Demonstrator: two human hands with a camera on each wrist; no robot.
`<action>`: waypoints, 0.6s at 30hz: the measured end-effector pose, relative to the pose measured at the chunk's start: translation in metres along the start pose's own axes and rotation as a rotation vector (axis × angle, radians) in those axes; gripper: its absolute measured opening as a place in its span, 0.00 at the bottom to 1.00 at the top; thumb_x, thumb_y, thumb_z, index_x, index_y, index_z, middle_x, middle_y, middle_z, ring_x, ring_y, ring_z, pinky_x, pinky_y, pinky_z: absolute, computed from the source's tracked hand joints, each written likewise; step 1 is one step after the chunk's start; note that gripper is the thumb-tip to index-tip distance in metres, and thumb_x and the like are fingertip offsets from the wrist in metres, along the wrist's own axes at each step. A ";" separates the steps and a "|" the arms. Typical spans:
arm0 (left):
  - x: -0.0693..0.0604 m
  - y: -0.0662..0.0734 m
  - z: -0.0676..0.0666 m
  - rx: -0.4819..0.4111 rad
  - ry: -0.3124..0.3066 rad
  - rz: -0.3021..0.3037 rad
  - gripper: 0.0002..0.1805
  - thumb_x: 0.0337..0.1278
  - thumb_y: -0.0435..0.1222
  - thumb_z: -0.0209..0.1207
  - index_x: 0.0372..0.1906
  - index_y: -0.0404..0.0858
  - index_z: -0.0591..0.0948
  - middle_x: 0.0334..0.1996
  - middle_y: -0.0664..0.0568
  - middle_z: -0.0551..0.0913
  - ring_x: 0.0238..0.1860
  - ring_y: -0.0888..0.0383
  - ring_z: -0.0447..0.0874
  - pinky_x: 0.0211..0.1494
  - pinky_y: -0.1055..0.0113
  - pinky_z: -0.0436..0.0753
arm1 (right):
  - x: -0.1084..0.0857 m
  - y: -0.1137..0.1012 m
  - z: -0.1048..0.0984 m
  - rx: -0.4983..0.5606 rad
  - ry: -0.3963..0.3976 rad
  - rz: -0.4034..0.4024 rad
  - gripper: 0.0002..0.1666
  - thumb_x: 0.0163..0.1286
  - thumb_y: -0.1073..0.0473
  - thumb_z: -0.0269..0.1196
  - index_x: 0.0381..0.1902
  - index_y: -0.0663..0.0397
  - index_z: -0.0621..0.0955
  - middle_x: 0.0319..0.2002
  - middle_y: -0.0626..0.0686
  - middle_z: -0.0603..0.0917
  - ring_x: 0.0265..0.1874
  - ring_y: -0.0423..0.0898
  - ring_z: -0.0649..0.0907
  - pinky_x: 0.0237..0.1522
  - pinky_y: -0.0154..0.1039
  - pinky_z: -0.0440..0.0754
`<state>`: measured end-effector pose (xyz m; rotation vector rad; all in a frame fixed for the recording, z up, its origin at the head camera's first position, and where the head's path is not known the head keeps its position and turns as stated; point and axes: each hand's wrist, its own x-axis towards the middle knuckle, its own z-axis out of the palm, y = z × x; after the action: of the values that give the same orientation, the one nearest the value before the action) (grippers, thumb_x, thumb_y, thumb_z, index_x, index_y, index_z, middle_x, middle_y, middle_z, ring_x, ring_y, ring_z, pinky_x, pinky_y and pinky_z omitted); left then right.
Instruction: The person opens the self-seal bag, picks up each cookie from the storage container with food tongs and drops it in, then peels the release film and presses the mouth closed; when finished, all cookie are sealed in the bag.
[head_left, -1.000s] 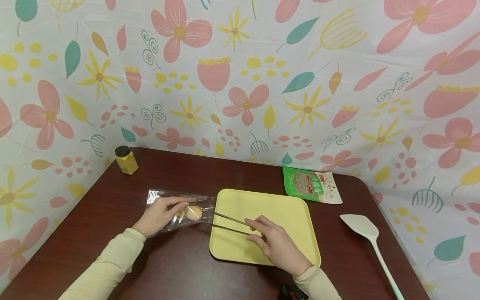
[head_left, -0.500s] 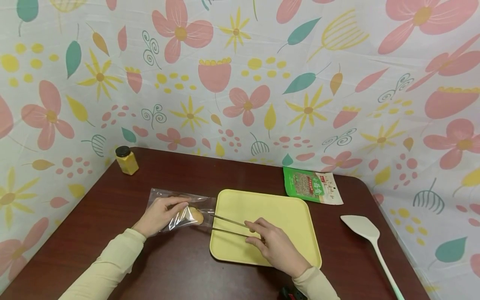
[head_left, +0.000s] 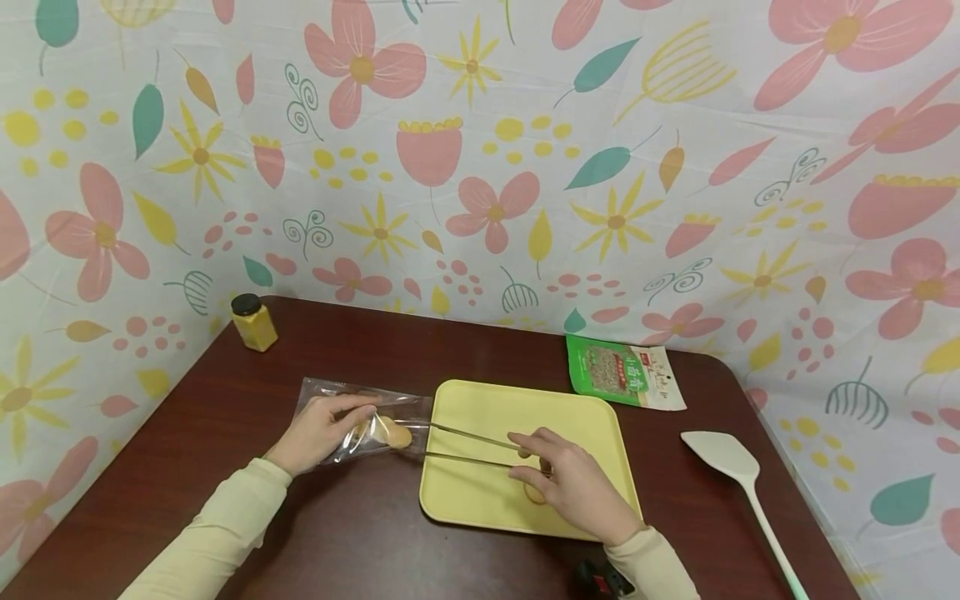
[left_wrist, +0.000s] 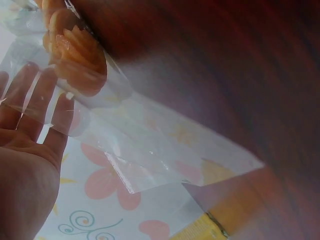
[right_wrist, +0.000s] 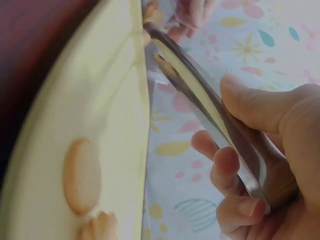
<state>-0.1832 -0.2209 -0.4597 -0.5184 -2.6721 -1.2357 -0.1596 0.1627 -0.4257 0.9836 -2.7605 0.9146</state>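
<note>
At least two cookies (right_wrist: 82,177) already lie on the tray (head_left: 528,408), while others remain inside the bag (head_left: 326,387) the left hand (head_left: 318,429) pinches, the right hand (head_left: 583,485) gripping tongs (head_left: 480,437) whose arms stand apart.

The brown table (head_left: 360,533) bears a tray (head_left: 487,408), jar (head_left: 257,327), packet (head_left: 625,372) and spatula (head_left: 723,454).

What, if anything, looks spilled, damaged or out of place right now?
Nothing stands out. The visible cookies lie in the bag or on the tray, the jar stands upright, and no spill or damage shows. The right hand hides part of the tray.
</note>
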 end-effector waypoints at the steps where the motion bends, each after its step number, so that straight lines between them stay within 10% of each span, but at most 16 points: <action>1: 0.000 0.000 0.000 -0.001 0.000 -0.001 0.18 0.69 0.48 0.55 0.55 0.45 0.84 0.51 0.56 0.84 0.45 0.63 0.80 0.47 0.63 0.78 | 0.000 0.001 -0.002 -0.005 0.004 -0.003 0.25 0.64 0.52 0.68 0.59 0.50 0.80 0.35 0.35 0.76 0.23 0.31 0.72 0.25 0.30 0.72; 13: 0.001 -0.001 0.000 0.001 0.011 0.012 0.18 0.69 0.48 0.56 0.55 0.44 0.84 0.50 0.55 0.85 0.28 0.66 0.72 0.39 0.66 0.75 | 0.000 0.000 0.000 0.023 -0.048 0.011 0.25 0.67 0.49 0.65 0.59 0.49 0.80 0.32 0.32 0.74 0.18 0.30 0.73 0.23 0.30 0.72; 18: 0.000 -0.002 0.001 0.009 0.017 0.013 0.18 0.69 0.48 0.56 0.54 0.45 0.85 0.50 0.57 0.85 0.42 0.65 0.80 0.47 0.63 0.78 | -0.002 0.002 -0.005 -0.010 -0.009 0.013 0.24 0.65 0.48 0.67 0.57 0.48 0.81 0.32 0.32 0.74 0.22 0.31 0.71 0.24 0.30 0.71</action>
<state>-0.1842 -0.2207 -0.4615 -0.5212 -2.6549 -1.2192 -0.1605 0.1680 -0.4229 0.9719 -2.7787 0.8999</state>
